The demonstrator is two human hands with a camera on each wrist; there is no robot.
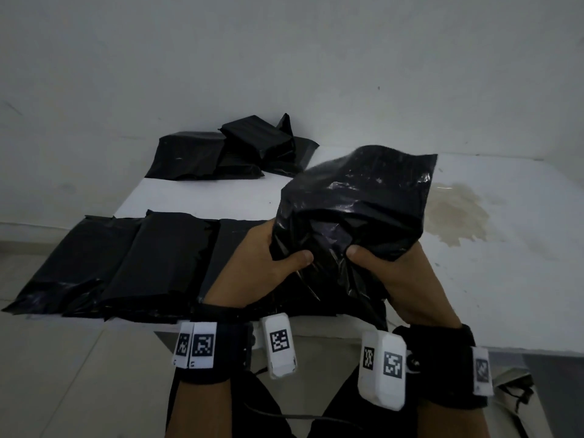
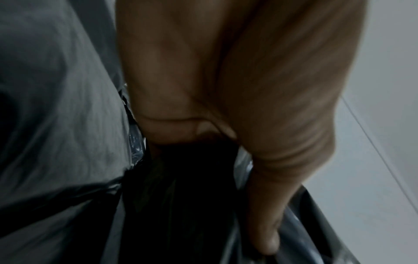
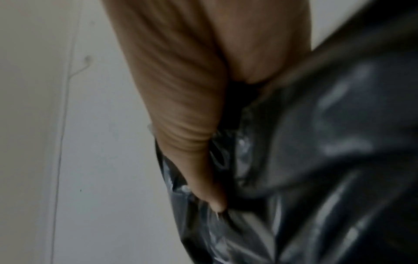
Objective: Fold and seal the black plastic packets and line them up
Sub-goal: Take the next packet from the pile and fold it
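Observation:
A crumpled black plastic packet (image 1: 357, 213) is lifted above the white table, tilted up and away from me. My left hand (image 1: 268, 260) grips its near left part, thumb on top. My right hand (image 1: 388, 267) grips the near right part the same way. In the left wrist view my left hand (image 2: 237, 107) presses into the black plastic (image 2: 181, 196). The right wrist view has my right hand (image 3: 181, 107) pinching glossy black plastic (image 3: 328, 142). Three folded packets (image 1: 132, 263) lie side by side in a row at the near left. A loose heap of packets (image 1: 234, 153) sits at the back.
The white table (image 1: 505, 279) has a yellowish stain (image 1: 455, 213) at the right. A white wall (image 1: 284, 58) stands close behind the table. The row of folded packets overhangs the table's near left edge above the tiled floor (image 1: 63, 374).

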